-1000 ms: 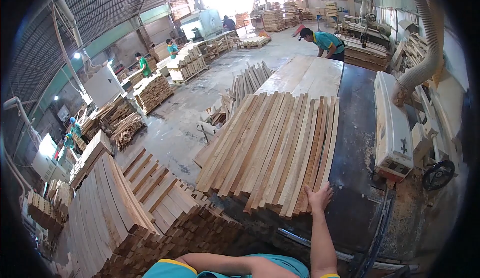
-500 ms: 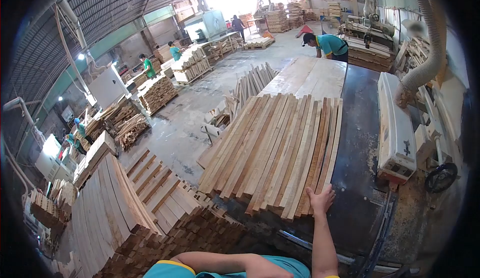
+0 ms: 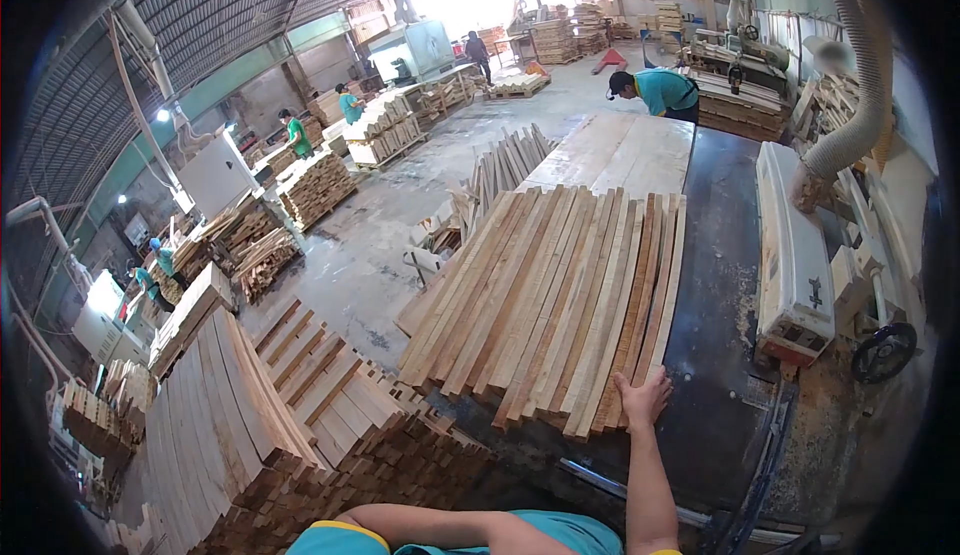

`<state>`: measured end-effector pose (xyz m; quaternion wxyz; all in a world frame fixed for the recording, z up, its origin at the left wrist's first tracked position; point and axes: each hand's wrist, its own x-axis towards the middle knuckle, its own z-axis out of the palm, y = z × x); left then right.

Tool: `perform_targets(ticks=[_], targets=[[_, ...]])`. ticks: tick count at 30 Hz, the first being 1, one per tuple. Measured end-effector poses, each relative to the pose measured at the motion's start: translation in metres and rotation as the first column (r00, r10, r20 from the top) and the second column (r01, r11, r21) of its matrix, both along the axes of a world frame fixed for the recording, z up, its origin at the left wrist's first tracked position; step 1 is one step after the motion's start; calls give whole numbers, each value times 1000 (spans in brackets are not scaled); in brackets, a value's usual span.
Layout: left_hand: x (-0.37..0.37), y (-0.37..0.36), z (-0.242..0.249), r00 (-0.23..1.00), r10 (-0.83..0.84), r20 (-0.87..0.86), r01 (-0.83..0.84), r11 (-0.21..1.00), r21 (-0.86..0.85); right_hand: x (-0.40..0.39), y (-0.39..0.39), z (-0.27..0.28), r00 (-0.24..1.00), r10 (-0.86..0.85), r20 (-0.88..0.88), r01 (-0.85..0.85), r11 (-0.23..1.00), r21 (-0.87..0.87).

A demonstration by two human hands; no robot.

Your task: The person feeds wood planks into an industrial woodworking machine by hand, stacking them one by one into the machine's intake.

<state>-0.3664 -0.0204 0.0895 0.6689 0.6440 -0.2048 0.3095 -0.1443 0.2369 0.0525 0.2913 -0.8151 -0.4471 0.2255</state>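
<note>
A wide layer of long wooden strips (image 3: 540, 305) lies side by side on the machine table, with uneven near ends. At the near right corner of this layer, my right hand (image 3: 645, 397) rests against the strip ends. Its thumb is spread to the left, apart from the fingers, and no strip is visibly clasped. My left forearm (image 3: 450, 525) crosses low in front of my body in a teal sleeve with yellow trim. The left hand itself lies beyond the bottom edge of the view.
Pale boards (image 3: 610, 150) lie beyond the strips, where a co-worker (image 3: 665, 92) leans over. Stacked timber (image 3: 220, 405) stands at the lower left. A white machine housing (image 3: 792, 255) with a ribbed hose (image 3: 850, 85) and a black handwheel (image 3: 884, 353) borders the dark table's right side.
The co-worker at the far end has shifted slightly right. My left forearm has slipped a little lower. My right hand and the strips stay nearly where they were.
</note>
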Motion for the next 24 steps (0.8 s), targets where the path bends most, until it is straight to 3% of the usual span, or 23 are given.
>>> perform_targets(ticks=[1, 2, 3, 4, 11, 13, 16, 24], targets=[[0, -1, -4, 1000, -1, 1, 1, 1000, -1, 0, -1, 5, 1000, -1, 1, 1, 1000, -1], [-1, -1, -6, 828, 405, 389, -480, 869, 117, 1, -2, 12, 999, 19, -28, -20, 999, -37], [24, 21, 116, 996, -88, -22, 88, 996, 30, 1, -3, 17, 998, 37, -58, -41, 997, -72], [76, 70, 244, 723, -613, -318, 553, 790, -265, 0, -3, 18, 998, 38, -56, -42, 996, -73], [77, 72, 241, 704, -653, -280, 578, 756, -308, 0, -2, 8, 999, 28, -30, -29, 998, -57], [75, 67, 240, 757, -611, -234, 537, 784, -311, 1, 0, 0, 1000, 20, -3, -20, 999, -28], [72, 67, 242, 757, -580, -302, 516, 814, -268, 0, 0, 1, 1000, 21, -3, -22, 1000, -23], [72, 65, 234, 757, -592, -276, 530, 804, -270, 0, -3, 6, 1000, 6, -10, -6, 1000, -8]])
